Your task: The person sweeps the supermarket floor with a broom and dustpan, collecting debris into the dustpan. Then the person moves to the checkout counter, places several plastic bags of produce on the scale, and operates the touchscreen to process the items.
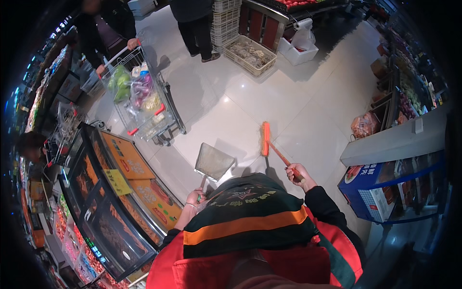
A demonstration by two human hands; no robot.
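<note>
My left hand (195, 197) grips the handle of a dustpan (213, 161), whose pale pan hangs over or rests on the tiled floor ahead of me; I cannot tell which. In my right hand (300, 175) is the reddish wooden handle of a broom. Its orange head, with straw-coloured bristles, makes up the far end of the broom (266, 139), to the right of the dustpan and apart from it. Between the two hands, my dark green apron (245, 213) with an orange band hides part of the floor.
A person pushes or holds a loaded shopping cart (144, 97) at the upper left. Glass-topped display freezers (119, 202) line my left. A plastic crate (250, 55) and a white foam box (298, 51) sit ahead. On the right stands a blue-sided display case (375, 191).
</note>
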